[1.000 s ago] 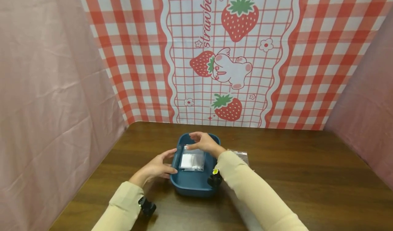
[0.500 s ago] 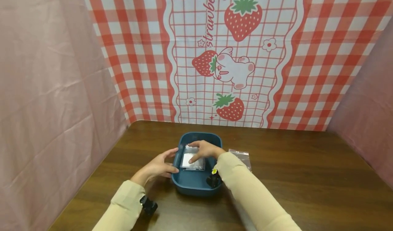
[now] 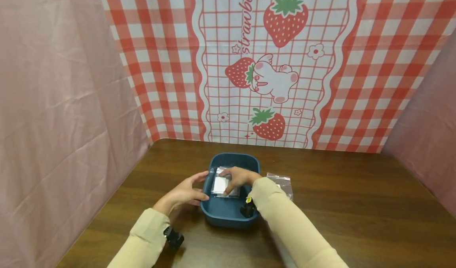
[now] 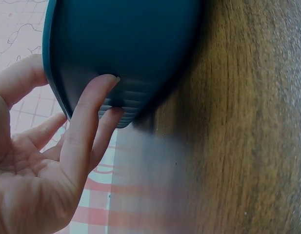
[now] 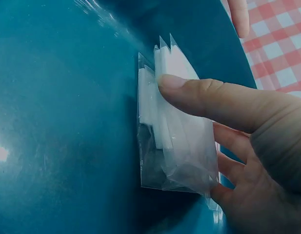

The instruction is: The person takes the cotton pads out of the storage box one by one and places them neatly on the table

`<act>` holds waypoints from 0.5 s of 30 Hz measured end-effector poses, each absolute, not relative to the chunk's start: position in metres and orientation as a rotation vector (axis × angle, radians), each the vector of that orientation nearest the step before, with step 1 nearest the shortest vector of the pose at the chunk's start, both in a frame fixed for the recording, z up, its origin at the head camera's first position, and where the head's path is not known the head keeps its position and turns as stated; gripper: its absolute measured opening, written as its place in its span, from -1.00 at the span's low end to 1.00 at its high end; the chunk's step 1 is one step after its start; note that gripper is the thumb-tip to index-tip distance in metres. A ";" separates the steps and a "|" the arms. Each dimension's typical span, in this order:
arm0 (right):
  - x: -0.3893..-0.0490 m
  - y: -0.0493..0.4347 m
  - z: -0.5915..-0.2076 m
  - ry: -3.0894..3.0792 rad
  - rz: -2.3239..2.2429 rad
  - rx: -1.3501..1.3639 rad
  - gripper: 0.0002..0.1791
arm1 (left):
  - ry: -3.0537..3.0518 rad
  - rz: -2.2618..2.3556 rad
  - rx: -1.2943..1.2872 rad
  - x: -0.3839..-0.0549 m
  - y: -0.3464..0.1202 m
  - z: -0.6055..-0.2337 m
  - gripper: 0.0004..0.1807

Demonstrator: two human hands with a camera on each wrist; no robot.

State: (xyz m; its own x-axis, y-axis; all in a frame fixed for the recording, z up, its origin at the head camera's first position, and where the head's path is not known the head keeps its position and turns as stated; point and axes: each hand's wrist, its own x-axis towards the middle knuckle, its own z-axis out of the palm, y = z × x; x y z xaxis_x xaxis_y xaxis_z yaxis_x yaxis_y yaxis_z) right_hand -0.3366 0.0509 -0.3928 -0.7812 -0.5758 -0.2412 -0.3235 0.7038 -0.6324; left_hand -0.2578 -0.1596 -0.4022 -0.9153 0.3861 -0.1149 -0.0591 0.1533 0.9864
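Several clear bags (image 5: 184,144) are pinched by the right hand (image 3: 238,177) in the blue tub (image 3: 222,211) beneath it, whose side the spread left hand (image 3: 182,194) touches.

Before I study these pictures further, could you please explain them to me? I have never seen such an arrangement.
Of course. There is no machine here: a person works with two bare hands. The wide view comes from a camera worn on the head, looking forward and down. The two close views come from the black wrist cameras, one on each arm.

On the brown wooden table stands a blue plastic tub. The left hand touches its left side. The right hand reaches inside and pinches a stack of clear plastic bags; they hold something white, but I cannot tell what. Another transparent bag lies on the table, to the right of the tub.
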 end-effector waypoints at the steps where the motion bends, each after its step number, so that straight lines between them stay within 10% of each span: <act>1: -0.337 0.051 -0.393 2.488 -0.807 -0.695 -0.24 | 2.094 1.821 0.313 -0.258 -0.159 -0.402 -0.08; 15: -0.337 0.052 -0.385 2.497 -0.885 -0.717 -0.35 | 2.121 1.804 0.288 -0.258 -0.159 -0.402 -0.10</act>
